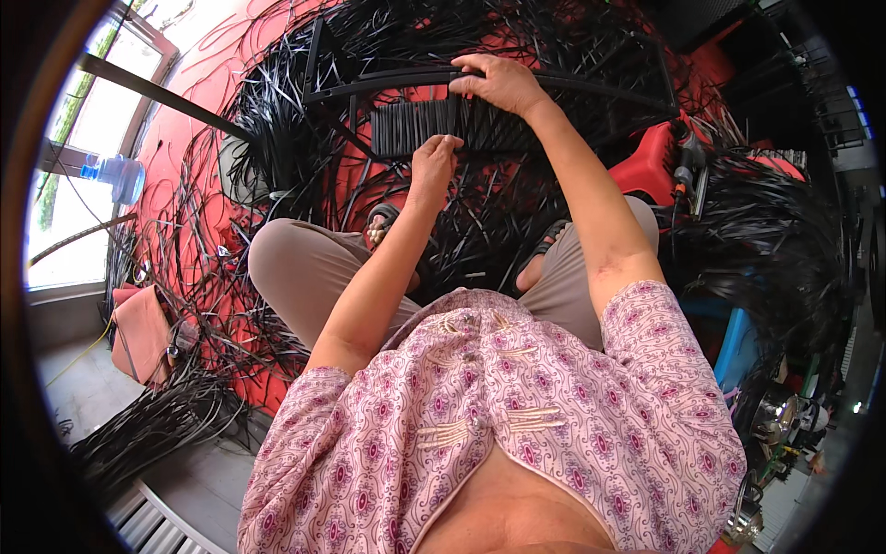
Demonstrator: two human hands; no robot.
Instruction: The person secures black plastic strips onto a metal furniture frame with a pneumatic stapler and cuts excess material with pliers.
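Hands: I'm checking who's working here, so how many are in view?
2: the left hand is by the row of black strips; the right hand is at the curved black bar.

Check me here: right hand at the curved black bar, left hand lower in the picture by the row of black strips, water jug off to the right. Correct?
Not quite: the water jug is off to the left, as the head view shows. The rest stands: right hand at the curved black bar, left hand lower in the picture by the row of black strips.
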